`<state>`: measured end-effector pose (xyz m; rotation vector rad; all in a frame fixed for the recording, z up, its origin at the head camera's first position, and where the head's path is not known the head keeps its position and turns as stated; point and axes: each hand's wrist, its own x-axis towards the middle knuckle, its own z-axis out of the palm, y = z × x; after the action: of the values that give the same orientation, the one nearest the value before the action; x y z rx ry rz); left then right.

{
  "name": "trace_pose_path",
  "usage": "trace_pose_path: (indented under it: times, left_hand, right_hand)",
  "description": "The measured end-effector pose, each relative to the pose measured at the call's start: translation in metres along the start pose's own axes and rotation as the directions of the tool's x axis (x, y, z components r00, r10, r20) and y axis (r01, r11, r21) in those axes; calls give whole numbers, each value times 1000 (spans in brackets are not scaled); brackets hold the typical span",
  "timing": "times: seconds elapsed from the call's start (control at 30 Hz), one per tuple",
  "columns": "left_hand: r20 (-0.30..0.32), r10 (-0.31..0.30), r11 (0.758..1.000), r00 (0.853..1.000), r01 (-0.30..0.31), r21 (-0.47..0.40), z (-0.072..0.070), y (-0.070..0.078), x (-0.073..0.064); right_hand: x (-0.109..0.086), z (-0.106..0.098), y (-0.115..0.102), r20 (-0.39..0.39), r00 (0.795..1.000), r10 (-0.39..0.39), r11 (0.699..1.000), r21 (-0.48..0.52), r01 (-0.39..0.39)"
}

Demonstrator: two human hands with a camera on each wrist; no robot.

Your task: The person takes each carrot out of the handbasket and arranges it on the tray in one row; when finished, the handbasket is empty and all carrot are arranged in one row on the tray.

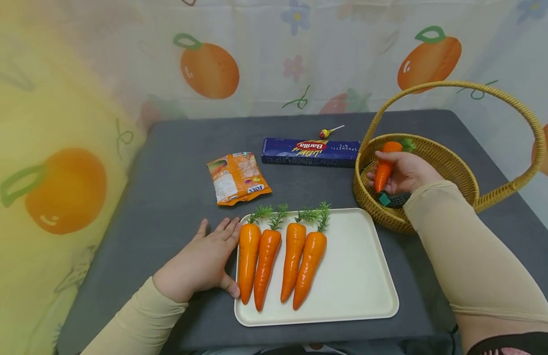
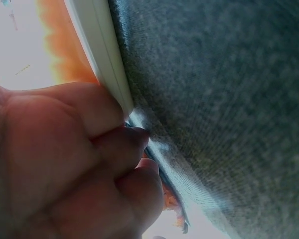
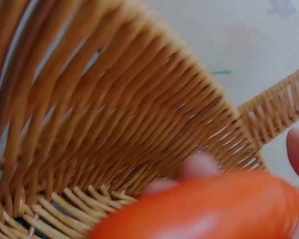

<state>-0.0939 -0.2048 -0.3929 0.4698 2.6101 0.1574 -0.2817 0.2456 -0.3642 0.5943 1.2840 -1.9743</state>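
In the head view my right hand [image 1: 409, 172] is inside the wicker basket [image 1: 456, 162] and grips a carrot [image 1: 384, 170] with a green top. Up close in the right wrist view, that carrot [image 3: 204, 209] fills the lower part, with the woven basket wall [image 3: 119, 109] behind it. My left hand [image 1: 207, 261] rests with spread fingers at the left edge of the cream tray [image 1: 354, 276]. On the tray's left half lie several carrots [image 1: 267, 266], leafy tops pointing away. The left wrist view shows my left hand [image 2: 74, 159] against the tray rim [image 2: 102, 50].
Behind the tray lies an orange snack packet [image 1: 239, 178]. A blue spaghetti box [image 1: 309, 152] sits further back, its right end by the basket, and a lollipop [image 1: 329, 132] lies behind it. The basket's tall handle [image 1: 529, 128] arches up at the right. A grey cloth [image 1: 176, 172] covers the table.
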Motion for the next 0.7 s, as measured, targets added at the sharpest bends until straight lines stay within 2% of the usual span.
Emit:
trace_pose_path:
  times: [0.13, 0.27, 0.47, 0.57, 0.63, 0.7]
  left_hand:
    - [3, -3, 1000, 1000, 2, 5, -1, 1, 0]
    - [4, 2, 1000, 1000, -2, 5, -1, 1, -1]
    - [-3, 5, 1000, 1000, -5, 6, -2, 2, -2]
    - [0, 2, 1000, 1000, -2, 8, -3, 3, -2]
    - [7, -3, 1000, 1000, 3, 10, -3, 3, -2]
    - [13, -8, 1000, 1000, 7, 12, -3, 3, -2]
  right_hand:
    - [-9, 1, -1, 6, 1000, -29, 995, 91, 29]
    - [-21, 3, 0, 54, 996, -75, 986, 155, 65]
    - [-44, 6, 12, 130, 977, -167, 967, 214, 137]
    - [-56, 7, 23, 197, 952, -233, 952, 245, 182]
    - [-65, 6, 31, 265, 920, -287, 943, 249, 222]
    - [-73, 5, 41, 328, 879, -346, 929, 249, 273]
